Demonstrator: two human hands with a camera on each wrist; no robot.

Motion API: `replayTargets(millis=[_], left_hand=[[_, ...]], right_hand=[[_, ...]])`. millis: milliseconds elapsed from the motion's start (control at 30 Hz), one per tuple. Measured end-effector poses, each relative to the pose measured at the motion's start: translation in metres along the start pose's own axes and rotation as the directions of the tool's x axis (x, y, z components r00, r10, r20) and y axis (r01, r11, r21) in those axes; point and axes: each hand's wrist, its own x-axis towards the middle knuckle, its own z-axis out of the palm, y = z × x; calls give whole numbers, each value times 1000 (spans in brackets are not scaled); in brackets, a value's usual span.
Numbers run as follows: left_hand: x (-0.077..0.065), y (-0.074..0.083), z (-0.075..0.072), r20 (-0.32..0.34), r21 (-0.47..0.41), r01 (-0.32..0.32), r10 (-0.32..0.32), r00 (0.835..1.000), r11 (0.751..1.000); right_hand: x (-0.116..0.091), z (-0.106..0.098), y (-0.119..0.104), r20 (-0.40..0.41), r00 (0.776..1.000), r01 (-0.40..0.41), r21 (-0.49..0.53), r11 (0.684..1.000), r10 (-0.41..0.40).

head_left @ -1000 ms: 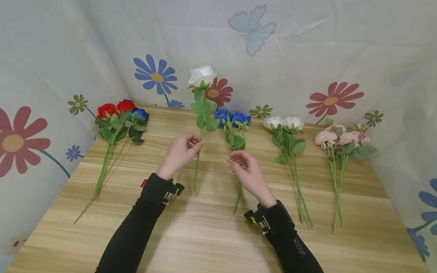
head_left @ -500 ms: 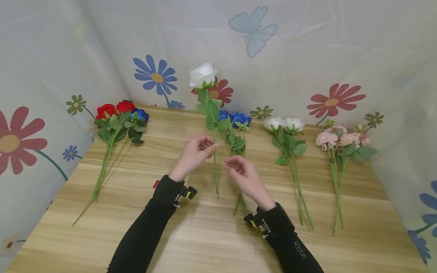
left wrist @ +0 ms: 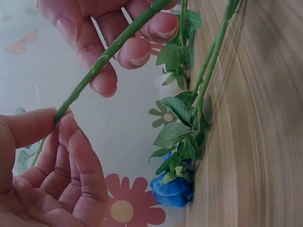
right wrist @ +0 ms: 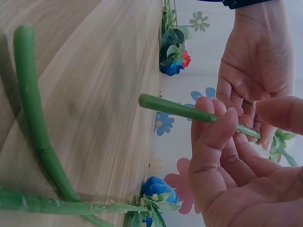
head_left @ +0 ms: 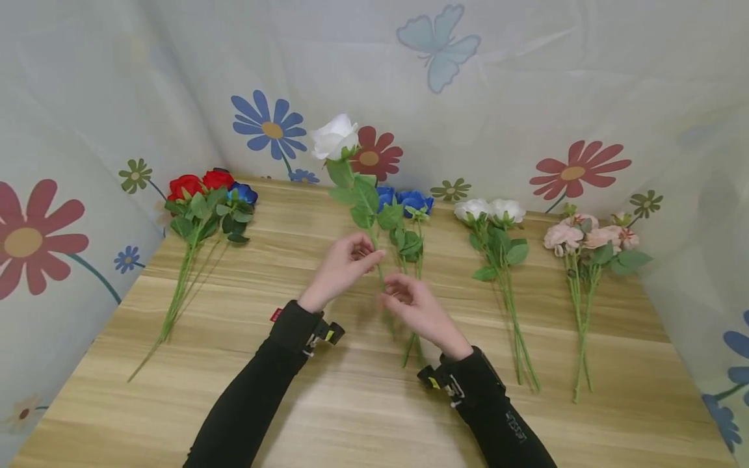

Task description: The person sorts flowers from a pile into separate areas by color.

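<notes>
My left hand holds a white rose up off the table. Thumb and fingertips pinch its green stem, with the bloom leaning to the left and the cut end pointing down to the right. Close by on the right is my right hand, its fingers loosely bent. In the right wrist view the stem runs along the fingers of the right hand, while the thumb stands apart from it. Just behind both hands lie blue roses, their lower stems partly hidden by the right hand.
Red roses with a dark blue rose lie at the table's left. Farther right are white roses and a bunch of pink flowers. A patterned curtain encloses the wooden table.
The left hand has moved right with the white rose, bringing the stem up to the right hand's fingers. The bloom now tips left. The right hand has shifted slightly left.
</notes>
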Motion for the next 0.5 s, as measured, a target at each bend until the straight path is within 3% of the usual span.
replayTargets(millis=[233, 500], left_hand=[[-2, 0, 5, 18, -16, -20, 20, 1000, 1000], [-2, -2, 8, 21, 28, -18, 17, 1000, 999]], right_hand=[[2, 1, 4, 29, 999, 33, 18, 999, -33], [2, 0, 3, 34, 997, 62, -9, 998, -62]])
